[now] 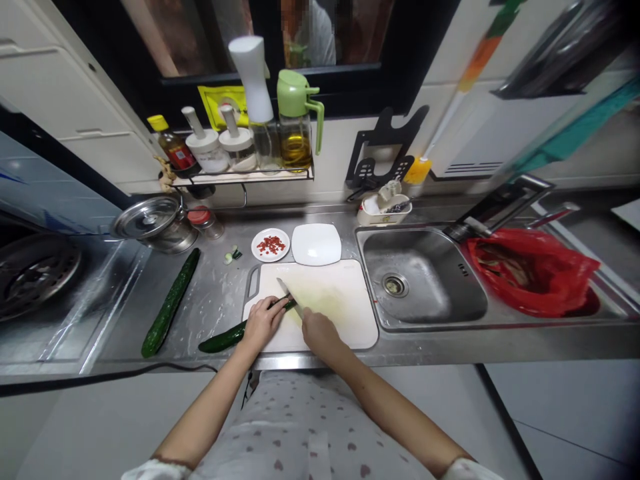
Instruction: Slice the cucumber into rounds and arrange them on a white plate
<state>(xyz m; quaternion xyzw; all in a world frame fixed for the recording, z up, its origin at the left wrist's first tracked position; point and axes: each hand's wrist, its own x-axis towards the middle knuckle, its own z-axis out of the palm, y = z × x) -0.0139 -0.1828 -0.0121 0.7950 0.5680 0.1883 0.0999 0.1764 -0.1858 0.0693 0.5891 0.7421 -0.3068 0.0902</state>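
My left hand (pixel 263 324) is closed over a dark green cucumber (pixel 223 339), whose far end sticks out past the left edge of the white cutting board (pixel 350 313). In my right hand (pixel 323 337) is a knife (pixel 283 287), its blade across the cucumber's right end, close to my left fingertips. Whether the edge has entered the cucumber I cannot tell. A greenish wet stain marks the board right of the blade. A second whole cucumber (pixel 171 303) lies on the steel counter to the left. Small cucumber end pieces (pixel 233 255) sit behind the board.
Behind the board stand a plate of red chopped bits (pixel 271 245) and a white plate (pixel 317 244). On the right are a steel sink (pixel 425 273) and a red plastic bag (pixel 535 273). A lidded pot (pixel 155 223) stands left, below a condiment rack (pixel 250 175).
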